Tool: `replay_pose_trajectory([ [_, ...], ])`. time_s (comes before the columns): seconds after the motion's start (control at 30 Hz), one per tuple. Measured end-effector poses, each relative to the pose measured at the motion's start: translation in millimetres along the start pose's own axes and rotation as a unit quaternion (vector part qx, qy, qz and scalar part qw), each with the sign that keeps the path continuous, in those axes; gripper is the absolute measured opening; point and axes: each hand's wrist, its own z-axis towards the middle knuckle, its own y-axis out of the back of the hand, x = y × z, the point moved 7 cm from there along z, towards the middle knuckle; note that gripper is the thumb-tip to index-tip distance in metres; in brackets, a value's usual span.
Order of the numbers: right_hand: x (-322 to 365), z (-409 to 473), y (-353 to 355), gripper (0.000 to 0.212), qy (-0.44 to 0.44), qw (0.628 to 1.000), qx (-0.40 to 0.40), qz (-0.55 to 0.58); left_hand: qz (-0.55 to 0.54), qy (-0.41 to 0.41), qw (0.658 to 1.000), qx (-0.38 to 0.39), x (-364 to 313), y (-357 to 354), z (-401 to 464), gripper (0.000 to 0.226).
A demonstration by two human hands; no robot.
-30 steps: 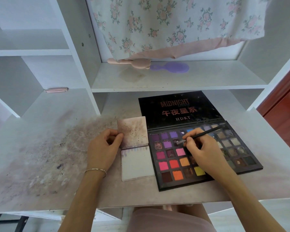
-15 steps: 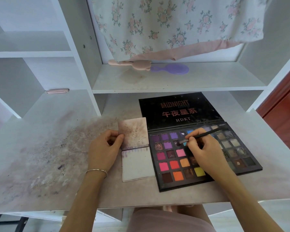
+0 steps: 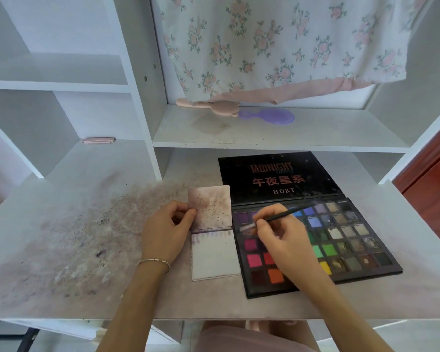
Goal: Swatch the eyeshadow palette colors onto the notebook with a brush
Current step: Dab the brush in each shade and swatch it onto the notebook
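Brush (image 3: 281, 216), a thin dark stick, is pinched between thumb and fingertips of the right hand (image 3: 282, 240); its pale tip lies low and left over the pans in the left columns of the palette (image 3: 346, 240), its handle slanting up and right across the blue pans. Whether the tip touches a pan cannot be told, since it is blurred. Compared with half a second ago, this hand has shifted left across the tray: it then sat over the middle columns with the tip near the purple pans, and now covers the orange and pink pans, while green and yellow pans on its right are uncovered. The left hand (image 3: 168, 232) keeps its place, thumb and curled fingers pinching the left edge of the raised, stained upper leaf of the notebook (image 3: 215, 255). A thin bracelet (image 3: 154, 262) circles that wrist. The notebook lies open just left of the palette, edges nearly touching, with a row of faint purple strokes along the top of its lower page. The palette lies open on the desk (image 3: 61, 250), its black lid flat behind the tray. Powder stains spread over the desk to the left. On the shelf (image 3: 341, 135) behind lie a pink comb (image 3: 208, 105) and a purple hairbrush (image 3: 269, 116), touching end to end, below a hanging floral cloth (image 3: 290, 41).
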Motion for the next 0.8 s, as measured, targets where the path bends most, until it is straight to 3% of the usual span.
replay_pose_trajectory([
  [0.17,2.3,1.8,-36.0,0.017,-0.002,0.998,0.064,0.000,0.004,-0.008,1.000,-0.005,-2.2,0.4,-1.1,0.024],
  [0.6,4.5,1.4,-50.3,0.013,0.015,0.994,0.100,-0.039,-0.005,-0.008,1.000,-0.004,3.5,-2.4,1.4,0.007],
  [0.8,4.4,1.2,-51.9,0.014,0.012,0.992,0.109,-0.056,-0.006,-0.005,1.000,-0.006,3.8,-1.8,0.7,0.011],
])
